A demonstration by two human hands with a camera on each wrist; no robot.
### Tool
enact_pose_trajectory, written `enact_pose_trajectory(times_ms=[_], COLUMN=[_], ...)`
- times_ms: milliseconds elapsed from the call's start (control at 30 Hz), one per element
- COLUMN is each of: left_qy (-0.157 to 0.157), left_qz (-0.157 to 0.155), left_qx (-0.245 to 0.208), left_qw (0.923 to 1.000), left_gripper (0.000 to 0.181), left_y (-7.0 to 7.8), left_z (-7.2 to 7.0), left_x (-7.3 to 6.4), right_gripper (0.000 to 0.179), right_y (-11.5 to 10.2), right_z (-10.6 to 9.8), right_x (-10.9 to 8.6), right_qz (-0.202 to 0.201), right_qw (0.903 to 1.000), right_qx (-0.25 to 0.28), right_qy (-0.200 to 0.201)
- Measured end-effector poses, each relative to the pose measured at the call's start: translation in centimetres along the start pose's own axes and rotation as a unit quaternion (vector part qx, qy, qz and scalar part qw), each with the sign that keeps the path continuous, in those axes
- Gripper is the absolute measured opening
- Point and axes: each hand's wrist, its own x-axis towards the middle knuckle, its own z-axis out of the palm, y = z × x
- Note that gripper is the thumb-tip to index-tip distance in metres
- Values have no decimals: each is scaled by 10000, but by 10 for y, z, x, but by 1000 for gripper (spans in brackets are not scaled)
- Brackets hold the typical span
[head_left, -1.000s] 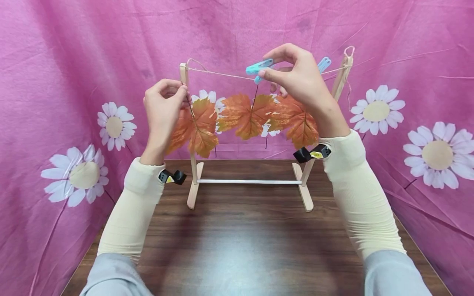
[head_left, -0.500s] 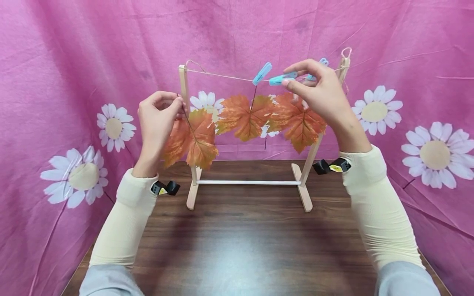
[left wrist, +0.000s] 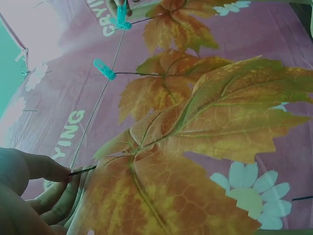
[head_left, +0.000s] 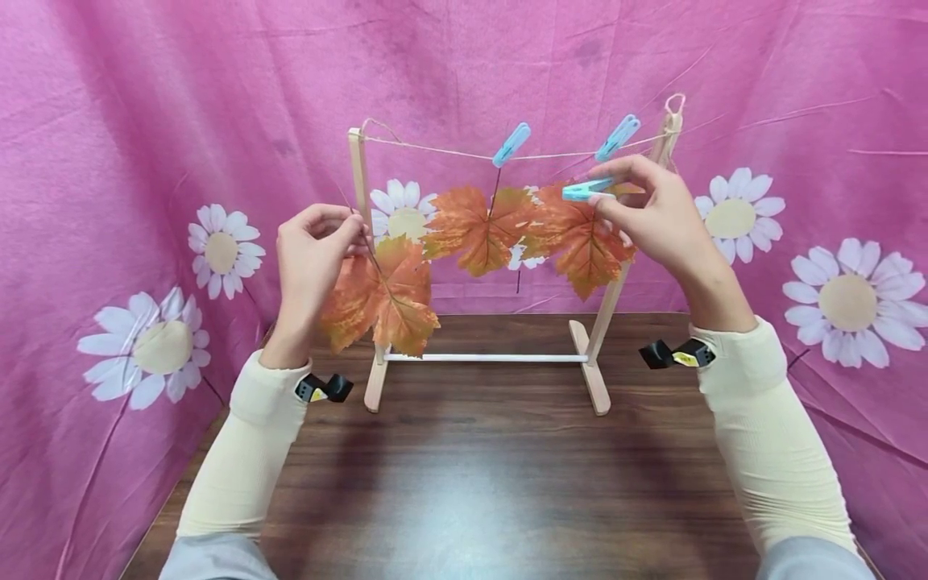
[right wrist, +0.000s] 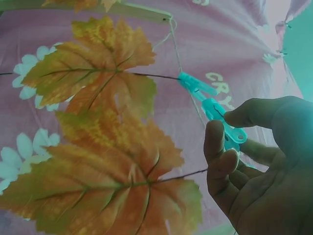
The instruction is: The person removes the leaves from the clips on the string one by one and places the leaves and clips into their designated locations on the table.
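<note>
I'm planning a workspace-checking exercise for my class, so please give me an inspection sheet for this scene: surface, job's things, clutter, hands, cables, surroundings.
Surface: brown wood-grain table bearing a wooden stand.
Job's things: middle leaf and right leaf hang below a string, which bears a middle clothespin and a right clothespin; left leaf unclipped.
Clutter: nothing seen.
Hands: left hand pinches the left leaf's stem; right hand pinches a third clothespin.
Cables: nothing seen.
Surroundings: pink cloth backdrop with white flowers.

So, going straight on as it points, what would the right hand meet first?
Probably the middle leaf or its clip, with the clothespin in the right hand leading. In the head view the right leaf shows behind that clothespin, and depth is unclear, so it may brush that leaf sooner.
</note>
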Motion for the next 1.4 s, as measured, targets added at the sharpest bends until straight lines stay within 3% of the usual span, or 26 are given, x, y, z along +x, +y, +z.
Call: enact_pose_trajectory(times_ms=[300,500,700,933,1100,1200,1400], left_qy=[-67,-49,-115,-138,-246,-324,-400], left_qz=[-363,-519,-842,-1288,-1647,-1780,-1978], left_qx=[-187,-300,-529,-745,-862,-907,-966], left_qw=[9991,9982,9950,9888,9823,9793,9747], left_gripper=[8,8,3,11,8,3,9], left_y=[-9,-19,-33,-51,-64,-71,-83], left_z=[2,3,4,4,6,7,11], left_x=[-10,-14,-17,-25,-32,-36,-46], right_gripper=[24,28,30,30,30,30,32], right_y=[23,44,63,77,89,96,109], right_z=[-9,-15,-22,-31,-38,-41,-45], right_x=[-18,-27,-38,-51,-59,-63,-73], right_qz=[8,-160,78,272,457,531,762], right_qw=[9995,9977,9970,9913,9907,9905,9868], right_qx=[-318,-598,-676,-1243,-1256,-1251,-1416], right_qy=[37,278,377,326,266,217,167])
